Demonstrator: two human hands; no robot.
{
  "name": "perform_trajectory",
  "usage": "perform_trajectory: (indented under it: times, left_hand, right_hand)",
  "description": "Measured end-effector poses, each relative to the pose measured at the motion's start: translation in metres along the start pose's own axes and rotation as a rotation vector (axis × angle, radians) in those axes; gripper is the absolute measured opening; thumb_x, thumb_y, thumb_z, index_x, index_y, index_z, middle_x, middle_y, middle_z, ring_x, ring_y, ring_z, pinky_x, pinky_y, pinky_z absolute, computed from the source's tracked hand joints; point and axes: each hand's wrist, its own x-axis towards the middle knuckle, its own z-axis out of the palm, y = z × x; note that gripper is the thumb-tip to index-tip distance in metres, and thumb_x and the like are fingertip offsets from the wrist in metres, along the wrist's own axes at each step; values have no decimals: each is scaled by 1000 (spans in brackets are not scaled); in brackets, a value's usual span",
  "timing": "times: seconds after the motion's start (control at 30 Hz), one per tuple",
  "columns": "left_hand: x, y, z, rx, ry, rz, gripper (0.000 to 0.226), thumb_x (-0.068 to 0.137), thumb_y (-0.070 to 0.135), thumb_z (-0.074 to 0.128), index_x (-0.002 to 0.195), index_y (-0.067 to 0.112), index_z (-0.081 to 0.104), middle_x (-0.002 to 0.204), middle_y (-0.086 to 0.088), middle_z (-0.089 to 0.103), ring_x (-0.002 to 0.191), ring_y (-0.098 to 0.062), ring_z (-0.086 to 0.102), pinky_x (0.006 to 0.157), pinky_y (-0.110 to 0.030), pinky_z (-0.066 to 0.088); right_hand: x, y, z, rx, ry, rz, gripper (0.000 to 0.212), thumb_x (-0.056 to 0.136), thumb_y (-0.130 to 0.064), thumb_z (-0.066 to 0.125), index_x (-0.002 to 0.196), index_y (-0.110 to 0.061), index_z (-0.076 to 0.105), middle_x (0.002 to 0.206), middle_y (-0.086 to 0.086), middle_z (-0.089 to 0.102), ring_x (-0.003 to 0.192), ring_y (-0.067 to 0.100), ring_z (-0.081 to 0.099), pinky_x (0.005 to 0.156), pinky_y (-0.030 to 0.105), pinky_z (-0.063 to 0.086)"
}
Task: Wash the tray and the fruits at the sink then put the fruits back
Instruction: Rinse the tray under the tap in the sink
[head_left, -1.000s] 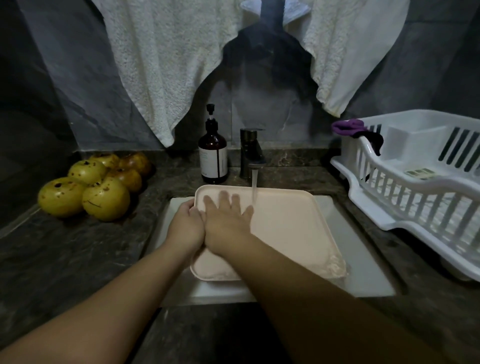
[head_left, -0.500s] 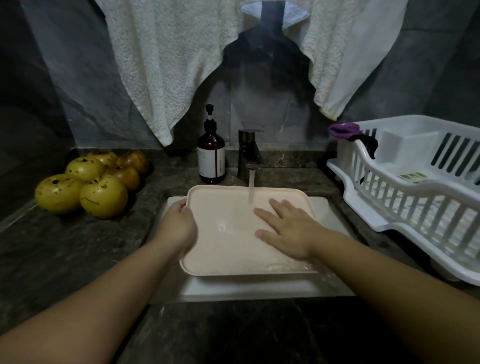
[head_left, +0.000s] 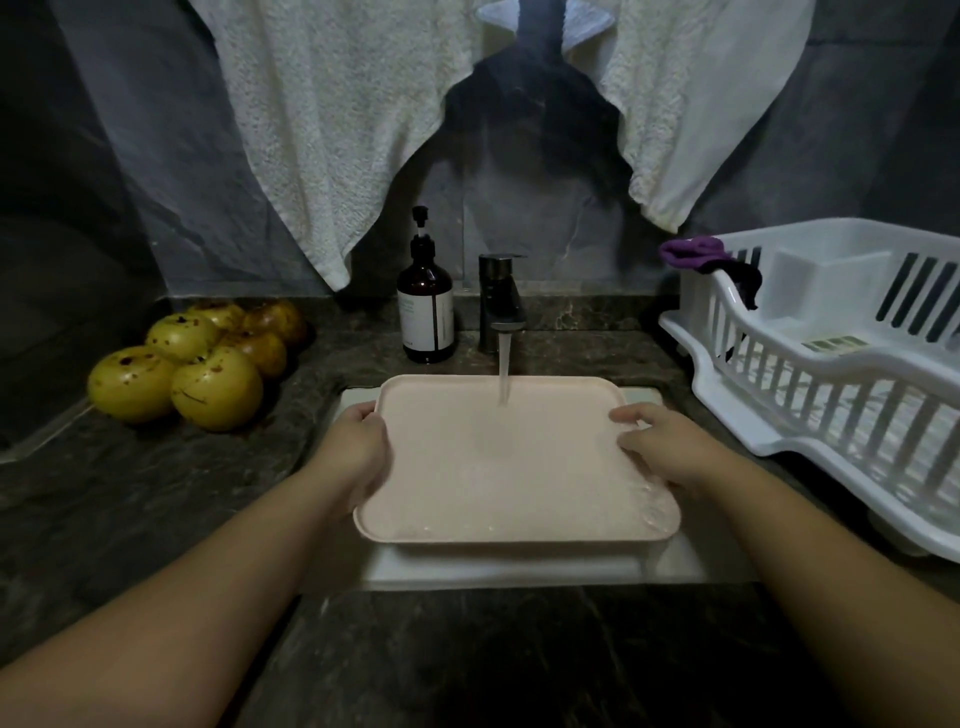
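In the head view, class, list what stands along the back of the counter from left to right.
Pile of yellow spotted fruits → brown glass pump bottle → dark metal tap, running → purple cloth → white plastic dish rack.

Pale pink tray (head_left: 519, 467), brown-spotted yellow fruits (head_left: 215, 387), white rack (head_left: 831, 384).

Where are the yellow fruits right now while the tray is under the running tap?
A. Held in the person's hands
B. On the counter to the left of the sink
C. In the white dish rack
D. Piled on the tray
B: the fruits sit in a cluster on the dark counter left of the sink, while the left hand and right hand hold the tray.
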Motion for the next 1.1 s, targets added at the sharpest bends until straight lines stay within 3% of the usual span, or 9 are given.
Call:
perform_trajectory:
  times: [0.23, 0.3, 0.4, 0.43, 0.53, 0.63, 0.83, 1.0, 1.1]
  left_hand:
    - [7, -10, -13, 184, -158, -132, 42, 92, -8, 50, 124, 12, 68, 125, -22, 64, 110, -42, 64, 86, -42, 58]
    - [10, -11, -12, 178, -165, -143, 50, 97, -4, 53, 142, 15, 59, 134, -18, 58, 107, -35, 63, 81, -37, 57]
    - [13, -10, -11, 102, -190, -141, 36, 103, 0, 49, 131, 15, 66, 122, -10, 62, 87, -17, 58, 67, -26, 50]
    - [13, -10, -12, 66, -214, -165, 30, 103, 1, 51, 126, 12, 69, 114, -6, 64, 87, -16, 58, 67, -26, 51]
    - [8, -8, -17, -57, -269, -279, 23, 102, 14, 60, 121, 8, 72, 112, -10, 74, 96, -26, 67, 74, -35, 61]
    - [7, -4, -23, -225, -282, -376, 30, 103, 22, 50, 120, 5, 70, 125, -21, 67, 99, -35, 69, 51, -33, 60]
    - [12, 0, -31, -504, -279, -453, 52, 104, 43, 33, 117, 7, 68, 131, -29, 59, 105, -45, 63, 57, -42, 65]
    - [9, 1, -31, -525, -218, -378, 50, 90, 19, 36, 133, 13, 61, 133, -20, 61, 112, -43, 63, 77, -48, 64]
    - [6, 0, -28, -450, -206, -316, 43, 89, 9, 38, 126, 8, 59, 124, -21, 65, 101, -42, 68, 68, -39, 62]
  right_hand:
    - [5, 8, -10, 37, -111, 91, 30, 96, -10, 61, 119, -28, 68, 100, 8, 69, 85, 22, 67, 69, 31, 52]
    - [8, 12, -11, 16, -144, 119, 33, 97, -7, 60, 125, -22, 68, 108, 6, 65, 92, 22, 65, 71, 29, 50]
    - [11, 14, -14, 2, -179, 171, 34, 97, -7, 59, 130, -15, 66, 119, 11, 65, 100, 26, 65, 79, 34, 52]
    - [11, 14, -15, 52, -196, 200, 30, 98, -9, 60, 127, -11, 66, 115, 18, 69, 93, 28, 67, 79, 34, 55]
    - [6, 10, -18, 356, -255, 354, 19, 102, -14, 54, 111, 2, 60, 71, 22, 71, 50, 26, 66, 40, 26, 49]
    - [8, 13, -19, 609, -261, 386, 32, 105, -13, 35, 123, 2, 57, 97, 28, 74, 73, 35, 76, 49, 40, 59]
    - [6, 18, -21, 711, -262, 374, 44, 89, 11, 31, 123, 0, 58, 103, 24, 75, 88, 32, 77, 61, 48, 63]
    - [7, 16, -19, 651, -305, 334, 21, 102, -1, 49, 120, 1, 60, 103, 20, 75, 83, 27, 78, 56, 41, 62]
    - [5, 14, -20, 615, -312, 306, 20, 102, -12, 59, 117, 1, 62, 93, 17, 75, 74, 24, 77, 52, 38, 62]
